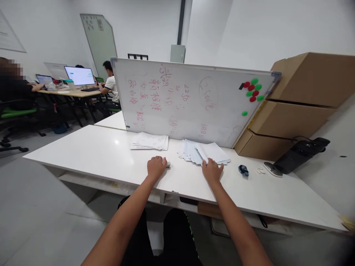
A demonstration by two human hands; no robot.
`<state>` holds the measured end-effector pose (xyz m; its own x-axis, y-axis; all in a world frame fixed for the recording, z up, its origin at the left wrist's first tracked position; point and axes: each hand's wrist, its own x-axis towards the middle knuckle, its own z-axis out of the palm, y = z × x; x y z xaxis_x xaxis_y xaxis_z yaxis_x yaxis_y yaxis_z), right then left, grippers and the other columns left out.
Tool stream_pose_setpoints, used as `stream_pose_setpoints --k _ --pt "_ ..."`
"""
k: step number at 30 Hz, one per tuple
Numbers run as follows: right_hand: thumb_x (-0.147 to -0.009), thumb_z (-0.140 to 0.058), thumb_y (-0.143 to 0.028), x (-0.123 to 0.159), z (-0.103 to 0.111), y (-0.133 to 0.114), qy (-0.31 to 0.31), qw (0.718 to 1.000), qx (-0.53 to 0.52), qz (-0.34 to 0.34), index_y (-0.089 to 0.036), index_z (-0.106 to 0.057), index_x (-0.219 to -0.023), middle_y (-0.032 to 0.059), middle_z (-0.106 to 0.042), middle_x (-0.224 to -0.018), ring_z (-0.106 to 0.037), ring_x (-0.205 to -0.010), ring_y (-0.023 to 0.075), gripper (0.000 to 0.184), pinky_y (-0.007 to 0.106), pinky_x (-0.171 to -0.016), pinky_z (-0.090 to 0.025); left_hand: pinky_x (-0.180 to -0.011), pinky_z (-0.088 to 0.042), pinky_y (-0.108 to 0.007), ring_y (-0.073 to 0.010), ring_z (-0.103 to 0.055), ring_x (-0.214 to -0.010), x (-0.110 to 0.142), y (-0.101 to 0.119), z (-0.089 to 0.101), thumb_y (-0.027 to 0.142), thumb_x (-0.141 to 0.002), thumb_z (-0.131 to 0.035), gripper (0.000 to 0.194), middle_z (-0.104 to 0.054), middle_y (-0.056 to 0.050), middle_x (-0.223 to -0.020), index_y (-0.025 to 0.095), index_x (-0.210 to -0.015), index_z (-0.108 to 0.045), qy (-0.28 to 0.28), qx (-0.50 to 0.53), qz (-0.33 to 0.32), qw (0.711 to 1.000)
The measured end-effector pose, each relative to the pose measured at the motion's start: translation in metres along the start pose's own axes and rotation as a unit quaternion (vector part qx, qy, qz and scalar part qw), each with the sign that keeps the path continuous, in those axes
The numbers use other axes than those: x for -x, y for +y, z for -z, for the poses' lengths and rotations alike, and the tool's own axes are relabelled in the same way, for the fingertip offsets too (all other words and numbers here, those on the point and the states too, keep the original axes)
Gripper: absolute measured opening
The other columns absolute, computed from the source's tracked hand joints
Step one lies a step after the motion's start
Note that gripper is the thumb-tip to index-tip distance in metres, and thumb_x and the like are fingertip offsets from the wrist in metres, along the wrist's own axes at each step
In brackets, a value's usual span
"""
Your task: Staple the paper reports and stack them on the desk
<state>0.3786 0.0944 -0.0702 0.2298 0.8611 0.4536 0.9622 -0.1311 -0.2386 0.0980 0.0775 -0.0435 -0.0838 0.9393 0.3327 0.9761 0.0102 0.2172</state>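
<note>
My left hand [156, 167] rests on the white table [91, 153], its fingers curled over a small grey object [168, 164] that pokes out on its right side. My right hand [212, 170] lies at the near edge of a fanned stack of white papers [203, 152], fingers spread and touching the sheets. A second pile of printed papers [149, 141] sits farther back to the left, in front of a whiteboard [188, 99] with red writing that leans on the table.
Cardboard boxes [302, 103] are stacked at the right behind the whiteboard. A black device with a cable [299, 155], a small dark clip [243, 170] and small white bits [260, 170] lie right of the papers. People sit at desks with monitors at far left.
</note>
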Motion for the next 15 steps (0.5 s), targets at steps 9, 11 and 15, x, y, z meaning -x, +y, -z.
stream_pose_setpoints --k 9,11,15 --pt "-0.098 -0.023 -0.029 -0.002 -0.002 0.005 0.022 1.000 0.008 0.015 -0.011 -0.064 -0.095 0.0106 -0.069 -0.072 -0.063 -0.076 0.0218 0.045 0.045 -0.105 -0.017 -0.075 -0.038 -0.032 -0.0246 -0.060 -0.097 0.000 -0.001 0.001 0.036 -0.096 -0.031 0.042 -0.068 -0.010 -0.095 0.017 -0.088 -0.068 -0.007 0.004 0.008 1.000" --pt "-0.098 -0.024 -0.030 -0.003 -0.003 0.008 0.043 0.999 -0.016 -0.011 -0.011 -0.064 -0.099 0.0102 -0.069 -0.071 -0.062 -0.075 0.0216 0.044 0.043 -0.102 -0.022 -0.074 -0.038 -0.033 -0.0248 -0.060 -0.096 0.001 -0.002 0.001 0.036 -0.096 -0.031 0.043 -0.068 -0.011 -0.095 0.017 -0.087 -0.068 -0.005 0.006 0.005 1.000" --pt "-0.096 -0.029 -0.035 -0.005 0.000 0.016 0.063 0.987 -0.114 -0.098 -0.012 -0.065 -0.102 0.0131 -0.070 -0.082 -0.060 -0.078 0.0234 0.044 0.035 -0.083 -0.036 -0.074 -0.038 -0.032 -0.0250 -0.059 -0.095 0.001 -0.002 0.001 0.037 -0.096 -0.031 0.042 -0.068 -0.011 -0.094 0.017 -0.086 -0.067 -0.004 0.012 0.003 1.000"
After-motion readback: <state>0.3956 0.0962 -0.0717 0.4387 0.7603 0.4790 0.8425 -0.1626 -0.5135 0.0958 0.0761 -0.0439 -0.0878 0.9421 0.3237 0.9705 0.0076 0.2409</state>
